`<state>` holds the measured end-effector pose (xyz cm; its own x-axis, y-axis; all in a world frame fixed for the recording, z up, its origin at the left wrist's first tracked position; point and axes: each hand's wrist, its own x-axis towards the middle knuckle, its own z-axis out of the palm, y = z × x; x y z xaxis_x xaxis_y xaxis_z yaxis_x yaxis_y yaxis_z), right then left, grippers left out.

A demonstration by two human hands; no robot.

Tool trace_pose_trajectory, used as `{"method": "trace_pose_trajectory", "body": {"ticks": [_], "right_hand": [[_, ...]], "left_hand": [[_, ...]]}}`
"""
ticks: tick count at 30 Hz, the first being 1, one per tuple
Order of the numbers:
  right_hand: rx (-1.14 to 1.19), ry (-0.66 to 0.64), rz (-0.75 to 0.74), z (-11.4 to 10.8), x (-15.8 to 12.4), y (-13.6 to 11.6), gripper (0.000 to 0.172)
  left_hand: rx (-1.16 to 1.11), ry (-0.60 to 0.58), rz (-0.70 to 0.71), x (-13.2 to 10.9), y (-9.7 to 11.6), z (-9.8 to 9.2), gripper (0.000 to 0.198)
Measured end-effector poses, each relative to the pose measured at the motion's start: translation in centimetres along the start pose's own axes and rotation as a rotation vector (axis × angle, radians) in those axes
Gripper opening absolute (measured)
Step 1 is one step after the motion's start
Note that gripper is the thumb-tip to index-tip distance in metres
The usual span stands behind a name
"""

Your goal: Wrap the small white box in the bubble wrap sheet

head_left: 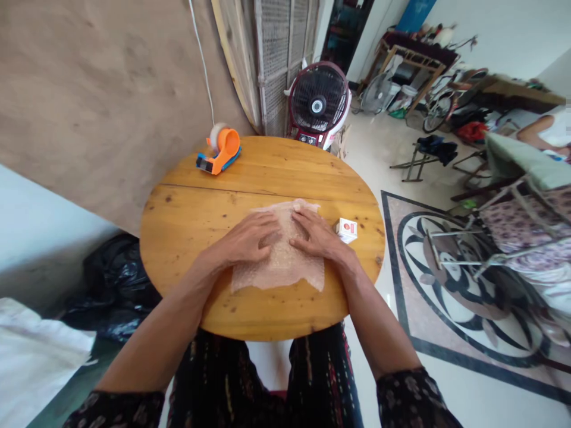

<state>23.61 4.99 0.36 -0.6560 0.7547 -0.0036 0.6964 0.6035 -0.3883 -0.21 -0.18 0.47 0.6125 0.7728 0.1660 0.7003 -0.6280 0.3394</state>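
A sheet of bubble wrap (285, 267) lies spread on the round wooden table (263, 315) in front of me. My left hand (252, 238) rests on its left side, fingers stretched toward the middle. On the right side of the sheet lies my right hand (314, 232), palm down with thumb and fingers apart. Just beyond my right wrist stands a small white box (347, 230) with red print. An orange and blue tape dispenser (220, 150) holding a roll of tape sits at the table's far left.
A dark red fan (319, 101) stands behind the table. Black plastic bags (118, 279) lie on the floor to the left. At right are a folding stool (419, 157), a chair with patterned cloth (521, 226), and part of another person (544, 131).
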Motion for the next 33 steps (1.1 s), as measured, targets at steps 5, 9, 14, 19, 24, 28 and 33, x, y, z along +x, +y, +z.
{"method": "trace_pose_trajectory", "body": {"ticks": [5,9,14,19,24,28,33], "right_hand": [[-0.025,0.009,0.024,0.3,0.0,0.0,0.077],[-0.019,0.021,0.032,0.6,-0.2,0.4,0.08],[-0.042,0.059,0.047,1.0,-0.2,0.4,0.076],[-0.058,0.098,0.02,0.7,-0.4,0.3,0.071],[0.02,0.291,-0.074,0.5,-0.7,-1.3,0.039],[-0.02,0.109,-0.096,0.5,-0.9,-2.8,0.044],[-0.117,-0.007,-0.053,0.0,-1.3,-2.0,0.072]], "left_hand": [[-0.054,-0.092,-0.072,0.0,-0.3,1.0,0.069],[-0.047,-0.153,-0.087,0.1,-1.0,1.5,0.09],[-0.034,-0.266,-0.121,0.3,-0.6,0.9,0.099],[-0.01,-0.267,-0.118,0.4,-0.7,1.1,0.101],[-0.018,-0.159,-0.087,0.3,-1.1,1.9,0.089],[-0.051,-0.139,-0.093,0.4,-1.0,1.8,0.089],[-0.014,-0.193,-0.154,0.4,-0.9,1.6,0.091]]}}
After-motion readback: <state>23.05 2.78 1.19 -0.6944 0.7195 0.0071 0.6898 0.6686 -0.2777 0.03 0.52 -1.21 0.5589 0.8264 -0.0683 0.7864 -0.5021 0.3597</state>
